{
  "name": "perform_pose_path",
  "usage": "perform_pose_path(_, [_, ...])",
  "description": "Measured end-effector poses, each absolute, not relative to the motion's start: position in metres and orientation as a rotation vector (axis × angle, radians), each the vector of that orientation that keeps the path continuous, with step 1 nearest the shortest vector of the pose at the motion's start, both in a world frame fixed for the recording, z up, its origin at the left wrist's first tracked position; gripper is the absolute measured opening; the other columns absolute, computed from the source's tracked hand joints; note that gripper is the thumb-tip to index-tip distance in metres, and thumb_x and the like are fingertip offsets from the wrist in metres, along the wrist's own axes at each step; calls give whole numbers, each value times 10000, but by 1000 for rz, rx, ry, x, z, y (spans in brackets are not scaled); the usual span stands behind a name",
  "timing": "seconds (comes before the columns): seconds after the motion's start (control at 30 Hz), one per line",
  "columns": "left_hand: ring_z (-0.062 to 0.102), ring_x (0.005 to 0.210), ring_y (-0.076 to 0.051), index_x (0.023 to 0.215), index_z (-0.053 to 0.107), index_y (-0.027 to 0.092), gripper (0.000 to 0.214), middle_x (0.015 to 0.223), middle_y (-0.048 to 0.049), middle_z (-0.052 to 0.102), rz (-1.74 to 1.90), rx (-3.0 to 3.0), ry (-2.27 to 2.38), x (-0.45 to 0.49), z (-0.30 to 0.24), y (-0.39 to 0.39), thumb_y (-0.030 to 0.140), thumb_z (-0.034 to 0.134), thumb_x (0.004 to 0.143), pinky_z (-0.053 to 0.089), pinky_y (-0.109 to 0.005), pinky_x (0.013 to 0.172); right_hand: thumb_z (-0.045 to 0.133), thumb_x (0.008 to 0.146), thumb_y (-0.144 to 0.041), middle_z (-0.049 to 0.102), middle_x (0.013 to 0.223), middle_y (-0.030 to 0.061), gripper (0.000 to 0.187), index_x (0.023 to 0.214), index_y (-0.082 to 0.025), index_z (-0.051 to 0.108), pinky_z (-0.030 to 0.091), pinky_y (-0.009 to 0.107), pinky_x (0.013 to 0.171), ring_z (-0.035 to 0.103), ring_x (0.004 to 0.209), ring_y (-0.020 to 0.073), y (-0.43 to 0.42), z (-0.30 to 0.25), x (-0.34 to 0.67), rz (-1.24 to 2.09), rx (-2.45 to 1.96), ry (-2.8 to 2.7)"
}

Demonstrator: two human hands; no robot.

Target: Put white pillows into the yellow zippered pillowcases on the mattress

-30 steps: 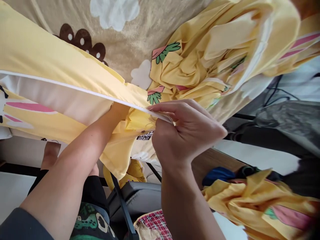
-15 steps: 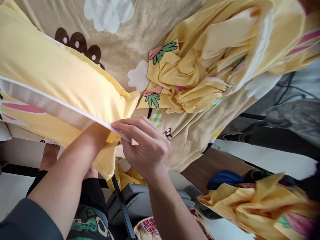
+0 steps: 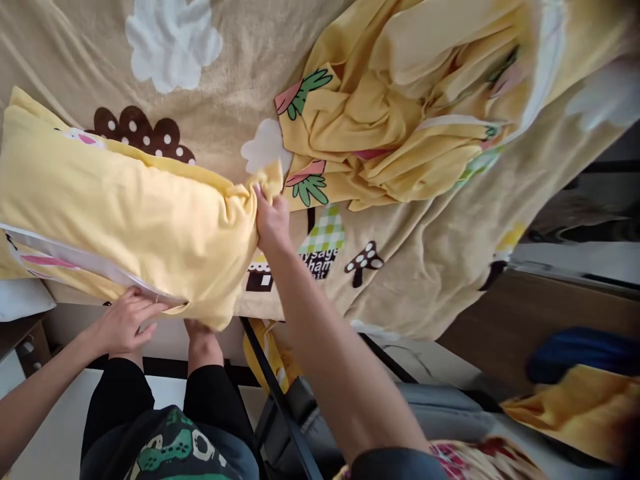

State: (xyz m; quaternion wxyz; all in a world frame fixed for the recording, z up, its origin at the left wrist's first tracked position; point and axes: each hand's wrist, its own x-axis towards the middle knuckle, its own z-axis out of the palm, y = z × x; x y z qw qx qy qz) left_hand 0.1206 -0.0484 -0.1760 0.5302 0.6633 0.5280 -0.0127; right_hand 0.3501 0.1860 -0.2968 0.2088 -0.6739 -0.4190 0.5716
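Note:
A yellow pillowcase (image 3: 150,227), filled out like a pillow, lies along the bed's near edge. A white zipped opening (image 3: 95,263) runs along its near side, with a printed rabbit pattern below. My right hand (image 3: 273,217) is closed around the bunched far-right corner of the pillowcase. At the opening, my left hand (image 3: 133,320) rests its outstretched fingers on the edge, thumb apart from them; some fingertips are hidden by the fabric.
A crumpled yellow cover (image 3: 380,127) with carrot prints lies on the beige patterned bedsheet (image 3: 220,87). Below the bed edge are a black metal bar (image 3: 280,393), a grey padded seat (image 3: 320,427) and more yellow cloth (image 3: 580,407).
My left arm has come out of the pillowcase, and that hand is now at the opening's edge. My right hand has moved from the zipper edge up to the corner and grips it.

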Motion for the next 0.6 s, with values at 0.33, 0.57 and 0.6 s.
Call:
perform_pose_path(0.33, [588,629,-210,794,585,178,224,683,-53,636,35,1824,1369,168,-161,16,121,388,882,406,-341,611,514,842,-122,706,1028,35,286,1080,-173,666,459,325,769,651,933,162,240,-159,343,886,-1320,-1991])
perform_pose_path(0.57, [660,821,-177,907,698,191,306,937,-40,741,-114,1517,900,161,-191,89,108,407,858,470,-285,721,519,906,-126,685,861,57,103,881,-189,597,379,382,879,620,894,203,112,-163,370,1155,-604,-3081])
perform_pose_path(0.6, [661,810,-171,883,704,188,281,933,-40,743,-129,1516,865,171,-200,98,111,435,858,472,-275,711,501,913,-117,670,815,44,135,833,-195,578,364,377,886,612,864,193,110,-162,375,1127,-642,-3083])
